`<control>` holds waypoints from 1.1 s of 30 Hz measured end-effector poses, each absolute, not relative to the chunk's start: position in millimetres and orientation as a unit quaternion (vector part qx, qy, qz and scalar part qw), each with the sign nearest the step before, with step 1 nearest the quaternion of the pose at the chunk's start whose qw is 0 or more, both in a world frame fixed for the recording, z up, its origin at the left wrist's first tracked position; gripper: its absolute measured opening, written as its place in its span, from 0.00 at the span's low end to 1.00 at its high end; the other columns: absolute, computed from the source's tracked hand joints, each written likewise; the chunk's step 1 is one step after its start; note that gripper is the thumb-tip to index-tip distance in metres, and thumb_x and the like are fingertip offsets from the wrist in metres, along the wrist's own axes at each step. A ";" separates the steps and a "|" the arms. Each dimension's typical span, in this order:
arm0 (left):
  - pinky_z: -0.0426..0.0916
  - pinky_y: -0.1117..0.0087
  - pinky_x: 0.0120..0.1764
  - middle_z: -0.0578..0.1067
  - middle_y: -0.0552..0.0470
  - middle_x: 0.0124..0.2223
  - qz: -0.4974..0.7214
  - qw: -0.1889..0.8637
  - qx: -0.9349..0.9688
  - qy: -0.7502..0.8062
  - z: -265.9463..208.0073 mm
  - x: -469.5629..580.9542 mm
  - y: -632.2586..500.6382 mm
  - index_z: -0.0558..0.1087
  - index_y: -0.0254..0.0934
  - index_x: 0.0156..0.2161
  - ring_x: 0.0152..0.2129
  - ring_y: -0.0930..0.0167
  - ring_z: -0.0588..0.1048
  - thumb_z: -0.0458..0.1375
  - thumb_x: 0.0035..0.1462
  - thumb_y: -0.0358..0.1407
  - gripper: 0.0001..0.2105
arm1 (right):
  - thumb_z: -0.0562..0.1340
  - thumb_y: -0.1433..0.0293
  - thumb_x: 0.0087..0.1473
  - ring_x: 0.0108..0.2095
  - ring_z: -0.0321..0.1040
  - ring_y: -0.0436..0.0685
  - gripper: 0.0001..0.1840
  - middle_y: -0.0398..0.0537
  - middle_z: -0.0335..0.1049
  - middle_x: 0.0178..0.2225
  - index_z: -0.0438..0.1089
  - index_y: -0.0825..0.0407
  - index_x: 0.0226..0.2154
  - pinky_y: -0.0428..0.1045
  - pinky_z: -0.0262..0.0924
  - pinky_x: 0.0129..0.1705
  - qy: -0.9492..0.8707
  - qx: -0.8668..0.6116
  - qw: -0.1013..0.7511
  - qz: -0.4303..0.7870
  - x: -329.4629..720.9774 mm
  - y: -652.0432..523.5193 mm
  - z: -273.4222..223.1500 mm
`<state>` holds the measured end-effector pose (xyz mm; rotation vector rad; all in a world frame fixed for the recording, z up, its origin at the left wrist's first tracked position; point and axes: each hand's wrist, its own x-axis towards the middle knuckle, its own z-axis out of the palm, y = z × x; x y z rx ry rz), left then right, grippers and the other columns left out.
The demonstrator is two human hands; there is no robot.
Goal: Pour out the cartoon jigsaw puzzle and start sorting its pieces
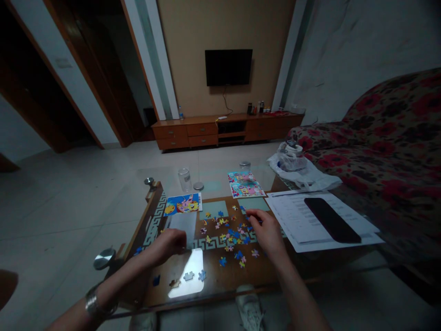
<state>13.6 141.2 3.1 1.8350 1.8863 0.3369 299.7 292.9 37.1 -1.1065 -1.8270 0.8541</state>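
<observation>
Loose jigsaw puzzle pieces (235, 233), mostly blue, yellow and pink, lie scattered over the middle of the glass-topped table (255, 272). At the right edge of this pile is my right hand (264, 228), its thumb and index finger pinched together beside a blue piece. Over the left part of the table hovers my left hand (174, 240), fingers curled inward; whether anything is in them is hidden. Several separate pieces, one a pale puzzle piece (189, 276), lie near the front edge. A cartoon picture card (183, 204) lies beyond my left hand.
A clear jar (185, 179) and a round lid (198, 186) stand at the back. More picture cards (246, 185) lie right of them. Papers (292, 220) with a black phone (331, 219) cover the right side. Behind is a plastic bag (292, 161), near the flowered sofa (386, 133).
</observation>
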 end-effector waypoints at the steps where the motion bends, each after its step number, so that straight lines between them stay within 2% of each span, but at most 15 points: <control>1: 0.57 0.73 0.29 0.72 0.54 0.26 0.115 0.259 0.667 0.689 -1.1 7.8 130.1 0.69 0.36 0.26 0.24 0.74 0.65 0.53 0.44 0.31 0.03 | 0.54 0.70 0.49 0.39 0.72 0.58 0.14 0.51 0.77 0.37 0.75 0.51 0.32 0.53 0.63 0.45 -0.725 -0.438 0.408 0.341 298.8 292.4 37.5; 3: 0.59 0.72 0.31 0.73 0.54 0.29 0.116 0.257 0.665 0.692 -9.1 -0.5 113.9 0.69 0.37 0.26 0.27 0.72 0.66 0.52 0.43 0.30 0.04 | 0.54 0.71 0.49 0.39 0.72 0.58 0.14 0.50 0.77 0.37 0.75 0.51 0.32 0.53 0.63 0.45 -0.726 -0.437 0.405 0.342 296.7 291.1 38.5; 6: 0.60 0.68 0.36 0.74 0.51 0.34 0.086 0.186 0.671 0.712 -13.6 -2.2 108.1 0.71 0.37 0.28 0.34 0.68 0.68 0.53 0.45 0.29 0.05 | 0.54 0.72 0.49 0.39 0.72 0.57 0.14 0.50 0.77 0.37 0.75 0.52 0.32 0.53 0.63 0.45 -0.730 -0.440 0.401 0.335 294.3 289.8 39.5; 11: 0.61 0.62 0.46 0.74 0.48 0.46 0.069 0.129 0.701 0.698 -5.2 33.2 127.9 0.74 0.41 0.41 0.45 0.63 0.68 0.55 0.54 0.31 0.09 | 0.53 0.75 0.49 0.39 0.72 0.57 0.15 0.51 0.77 0.37 0.75 0.53 0.33 0.51 0.63 0.44 -0.751 -0.449 0.368 0.315 294.1 290.7 36.4; 15: 0.59 0.55 0.53 0.68 0.45 0.59 0.054 0.058 0.702 0.708 -12.4 67.5 140.9 0.66 0.44 0.56 0.55 0.59 0.63 0.58 0.56 0.35 0.22 | 0.54 0.77 0.50 0.39 0.72 0.58 0.15 0.51 0.77 0.37 0.75 0.52 0.34 0.51 0.62 0.44 -0.793 -0.458 0.289 0.277 293.3 288.0 30.7; 18: 0.57 0.49 0.55 0.61 0.42 0.64 0.020 0.020 0.682 0.731 -23.1 74.4 142.1 0.59 0.43 0.61 0.60 0.54 0.58 0.60 0.55 0.39 0.29 | 0.55 0.78 0.50 0.41 0.72 0.58 0.15 0.52 0.76 0.39 0.76 0.53 0.36 0.50 0.61 0.45 -0.820 -0.453 0.233 0.260 290.5 280.0 27.5; 22: 0.55 0.45 0.57 0.58 0.43 0.66 0.003 0.008 0.673 0.739 -25.7 71.1 139.2 0.58 0.45 0.62 0.62 0.53 0.54 0.60 0.55 0.43 0.31 | 0.53 0.82 0.49 0.42 0.72 0.57 0.19 0.50 0.76 0.40 0.76 0.52 0.36 0.49 0.60 0.46 -0.859 -0.410 0.151 0.266 284.8 266.1 27.2; 25: 0.55 0.45 0.57 0.59 0.46 0.66 0.024 0.005 0.675 0.737 -20.8 75.7 141.7 0.61 0.47 0.60 0.62 0.54 0.55 0.59 0.57 0.43 0.26 | 0.53 0.83 0.48 0.43 0.72 0.58 0.21 0.51 0.76 0.40 0.76 0.52 0.37 0.49 0.59 0.47 -0.879 -0.387 0.113 0.257 280.8 260.3 29.1; 28: 0.55 0.47 0.57 0.59 0.47 0.65 0.038 -0.002 0.690 0.723 -17.9 87.2 148.1 0.65 0.46 0.57 0.62 0.56 0.55 0.59 0.57 0.43 0.22 | 0.53 0.81 0.52 0.44 0.71 0.61 0.19 0.54 0.76 0.41 0.76 0.54 0.39 0.51 0.60 0.46 -0.883 -0.402 0.088 0.228 279.0 259.5 32.6; 33: 0.54 0.44 0.57 0.58 0.42 0.65 0.015 -0.017 0.687 0.727 -24.3 99.4 148.9 0.66 0.41 0.55 0.62 0.53 0.55 0.61 0.54 0.46 0.25 | 0.53 0.80 0.54 0.44 0.71 0.62 0.18 0.55 0.76 0.42 0.75 0.54 0.40 0.51 0.59 0.44 -0.877 -0.419 0.060 0.227 280.0 259.4 36.1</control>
